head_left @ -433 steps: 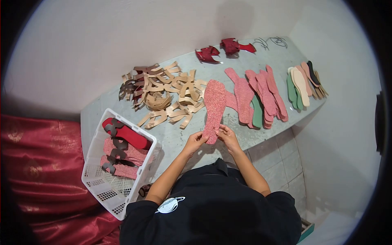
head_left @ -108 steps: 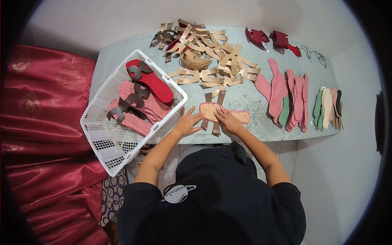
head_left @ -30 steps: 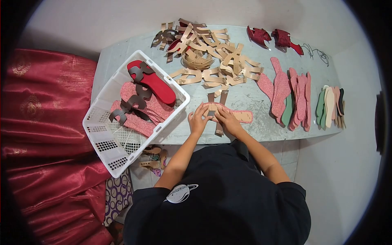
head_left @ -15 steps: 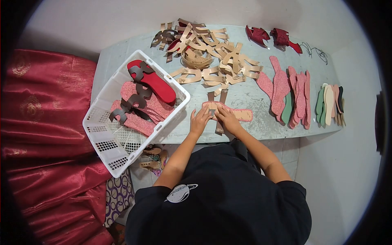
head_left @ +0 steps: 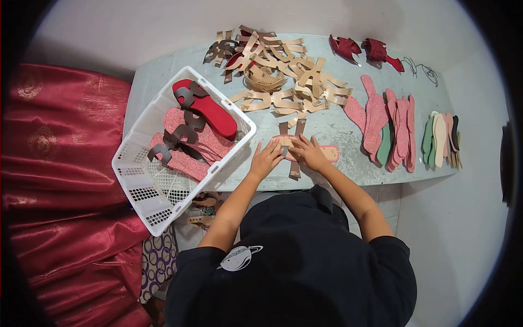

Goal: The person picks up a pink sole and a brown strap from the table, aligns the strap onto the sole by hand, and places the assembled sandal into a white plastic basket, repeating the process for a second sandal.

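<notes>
Near the front edge of the bench (head_left: 332, 124), my left hand (head_left: 265, 159) and right hand (head_left: 309, 155) touch sole (head_left: 330, 153) and strap (head_left: 295, 170), grip loosely spread; I should press evenly.

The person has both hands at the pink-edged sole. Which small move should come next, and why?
Probably the right hand should fold the near strap end over the sole and press it: that end sticks out toward the person, while a grey strip, apparently another strap end, lies on the sole by the left hand.
</notes>
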`<state>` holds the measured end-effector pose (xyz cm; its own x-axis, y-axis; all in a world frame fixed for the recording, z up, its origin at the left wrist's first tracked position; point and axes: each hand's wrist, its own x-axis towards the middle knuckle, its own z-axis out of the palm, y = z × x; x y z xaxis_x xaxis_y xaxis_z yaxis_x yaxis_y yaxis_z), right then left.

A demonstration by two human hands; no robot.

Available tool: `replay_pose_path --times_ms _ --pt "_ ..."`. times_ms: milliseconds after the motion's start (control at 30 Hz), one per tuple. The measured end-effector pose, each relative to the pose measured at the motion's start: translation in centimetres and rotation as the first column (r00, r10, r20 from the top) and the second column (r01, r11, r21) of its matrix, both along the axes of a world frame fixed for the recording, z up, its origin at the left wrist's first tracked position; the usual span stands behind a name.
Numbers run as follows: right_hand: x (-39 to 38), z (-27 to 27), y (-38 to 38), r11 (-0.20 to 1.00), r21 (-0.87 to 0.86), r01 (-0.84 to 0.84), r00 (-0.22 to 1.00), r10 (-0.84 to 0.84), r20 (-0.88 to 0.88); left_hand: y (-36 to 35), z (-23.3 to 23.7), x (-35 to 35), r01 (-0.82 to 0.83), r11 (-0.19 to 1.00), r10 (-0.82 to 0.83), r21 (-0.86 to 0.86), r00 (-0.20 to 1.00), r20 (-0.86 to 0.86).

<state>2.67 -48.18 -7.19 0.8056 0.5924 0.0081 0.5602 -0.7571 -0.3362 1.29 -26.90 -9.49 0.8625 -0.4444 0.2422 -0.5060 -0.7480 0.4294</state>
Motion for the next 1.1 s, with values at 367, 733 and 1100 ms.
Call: replay_pose_path --times_ms 367,733,1100 --pt "6.6 -0.9 0.5 0.98 0.177 0.095 0.993 -0.105 0.049 0.3 1.0 0.3 0.005 1.0 -0.002 0.014 0.986 -0.168" --pt "8.7 -0.9 3.1 0.996 -0.038 0.081 0.995 -0.078 0.067 0.2 0.1 0.4 -0.022 0.999 0.028 0.036 0.986 -0.166" --pt "7.9 -0.2 3.7 0.986 0.161 -0.03 0.998 0.038 -0.046 0.0 0.1 0.2 -0.026 0.999 0.03 0.03 0.991 -0.131"
